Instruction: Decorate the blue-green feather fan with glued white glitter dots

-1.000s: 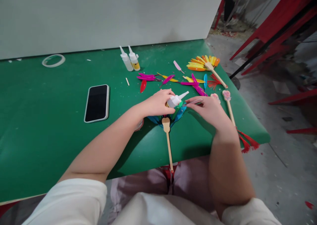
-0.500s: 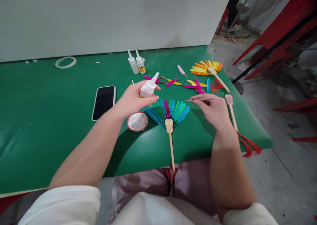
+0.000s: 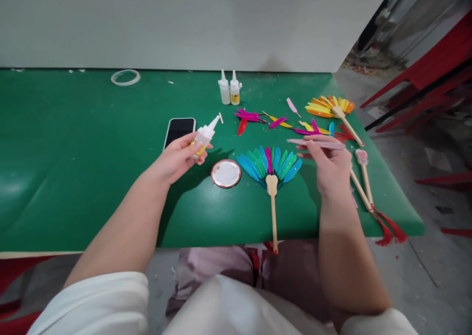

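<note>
Left hand (image 3: 181, 157): fingers curled around nozzle bottle (image 3: 204, 135).
Right hand (image 3: 329, 164): pinched on tweezers (image 3: 320, 144).
Feather fan (image 3: 272, 181): four o'clock from left, eight from right.

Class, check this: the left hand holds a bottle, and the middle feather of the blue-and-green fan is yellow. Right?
Not quite: the head view shows that the middle feather of the blue-and-green fan is magenta, not yellow. The left hand does hold a bottle.

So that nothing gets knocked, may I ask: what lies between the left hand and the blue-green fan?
In the head view, a round red-rimmed dish lies between the left hand and fan.
</note>
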Motion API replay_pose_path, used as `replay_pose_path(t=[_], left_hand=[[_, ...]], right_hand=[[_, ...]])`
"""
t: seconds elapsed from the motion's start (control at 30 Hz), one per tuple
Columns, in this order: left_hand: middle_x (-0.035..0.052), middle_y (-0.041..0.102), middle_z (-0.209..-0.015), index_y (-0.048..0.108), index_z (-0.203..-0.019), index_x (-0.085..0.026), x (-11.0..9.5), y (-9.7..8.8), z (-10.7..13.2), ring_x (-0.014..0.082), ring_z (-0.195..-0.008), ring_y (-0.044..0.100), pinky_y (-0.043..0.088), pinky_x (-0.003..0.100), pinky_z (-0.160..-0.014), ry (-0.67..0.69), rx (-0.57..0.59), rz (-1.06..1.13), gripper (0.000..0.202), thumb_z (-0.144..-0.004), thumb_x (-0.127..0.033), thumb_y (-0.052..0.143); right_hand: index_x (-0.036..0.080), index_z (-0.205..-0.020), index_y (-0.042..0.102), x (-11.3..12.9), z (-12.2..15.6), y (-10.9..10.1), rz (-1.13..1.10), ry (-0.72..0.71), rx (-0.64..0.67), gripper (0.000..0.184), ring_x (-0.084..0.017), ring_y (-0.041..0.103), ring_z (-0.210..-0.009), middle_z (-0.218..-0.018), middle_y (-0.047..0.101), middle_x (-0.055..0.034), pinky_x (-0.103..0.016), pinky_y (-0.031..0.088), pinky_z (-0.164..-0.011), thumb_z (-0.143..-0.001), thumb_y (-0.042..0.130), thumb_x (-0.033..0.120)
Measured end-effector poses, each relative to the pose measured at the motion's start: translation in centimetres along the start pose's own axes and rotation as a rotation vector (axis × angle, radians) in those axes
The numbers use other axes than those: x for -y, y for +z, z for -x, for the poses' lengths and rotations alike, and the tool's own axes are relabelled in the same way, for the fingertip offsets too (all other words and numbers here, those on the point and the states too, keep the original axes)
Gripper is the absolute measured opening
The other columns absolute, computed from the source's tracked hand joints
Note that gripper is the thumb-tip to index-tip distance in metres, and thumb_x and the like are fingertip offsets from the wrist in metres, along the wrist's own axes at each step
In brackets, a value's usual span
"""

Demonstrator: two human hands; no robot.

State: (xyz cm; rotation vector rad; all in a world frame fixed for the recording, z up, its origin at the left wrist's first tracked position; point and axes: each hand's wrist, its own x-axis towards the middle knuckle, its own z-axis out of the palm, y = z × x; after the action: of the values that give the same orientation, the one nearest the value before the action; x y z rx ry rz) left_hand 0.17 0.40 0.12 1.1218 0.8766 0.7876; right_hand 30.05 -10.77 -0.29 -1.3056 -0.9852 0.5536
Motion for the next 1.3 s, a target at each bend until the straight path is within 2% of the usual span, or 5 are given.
replay_pose_path(t=[0.37,0.53,0.77,1.0,1.3], left_hand=[[-0.0100,0.034,-0.048,0.053,-0.082,-0.018,-0.3,0.0,-0.2,0.0017,-0.036,0.027,0.020,0.015,-0.035,0.085,-0.060,0.346,0.035,-0.065,-0.037,0.076],[-0.0085,0.026,-0.043,0.048,-0.064,-0.017,-0.9,0.2,-0.2,0.0029,-0.035,0.021,0.017,0.018,-0.034,0.138,-0.172,0.430,0.048,-0.076,-0.063,0.057],[-0.0032,0.028,-0.045,0.048,-0.061,-0.019,-0.9,0.6,0.2,0.0072,-0.041,0.023,0.019,0.024,-0.042,0.215,-0.333,0.271,0.047,-0.078,-0.063,0.051],[-0.0005,0.034,-0.055,0.059,-0.094,-0.022,0.2,0.6,0.1,0.0106,-0.049,0.039,0.025,0.024,-0.047,0.236,-0.308,0.014,0.067,-0.075,-0.080,0.033],[0.0013,0.039,-0.051,0.056,-0.081,-0.018,-0.2,0.6,0.3,0.0138,-0.052,0.044,0.027,0.027,-0.048,0.205,-0.293,0.043,0.069,-0.074,-0.082,0.032]], right_hand=[[0.022,-0.083,0.070,2.7,1.4,7.0,0.039,0.124,0.392,0.010,-0.016,0.067,-0.071,-0.078,0.071,-0.0011,-0.030,0.055,-0.064,-0.073,0.071,0.025],[0.023,-0.084,0.071,1.3,3.1,9.3,0.164,0.043,0.464,0.009,-0.018,0.067,-0.086,-0.091,0.072,-0.0024,-0.031,0.054,-0.074,-0.077,0.067,0.028],[0.024,-0.080,0.073,0.1,4.8,9.1,0.323,-0.046,0.454,0.008,-0.019,0.068,-0.083,-0.085,0.074,-0.0010,-0.034,0.054,-0.080,-0.080,0.064,0.023],[0.024,-0.080,0.072,-0.1,4.6,9.0,0.383,-0.061,0.492,0.008,-0.020,0.068,-0.085,-0.086,0.074,-0.0011,-0.034,0.054,-0.080,-0.080,0.064,0.025],[0.022,-0.083,0.059,0.2,4.6,8.5,0.392,-0.250,0.528,0.022,-0.021,0.062,-0.100,-0.096,0.068,-0.0057,-0.038,0.047,-0.091,-0.094,0.042,0.029]])
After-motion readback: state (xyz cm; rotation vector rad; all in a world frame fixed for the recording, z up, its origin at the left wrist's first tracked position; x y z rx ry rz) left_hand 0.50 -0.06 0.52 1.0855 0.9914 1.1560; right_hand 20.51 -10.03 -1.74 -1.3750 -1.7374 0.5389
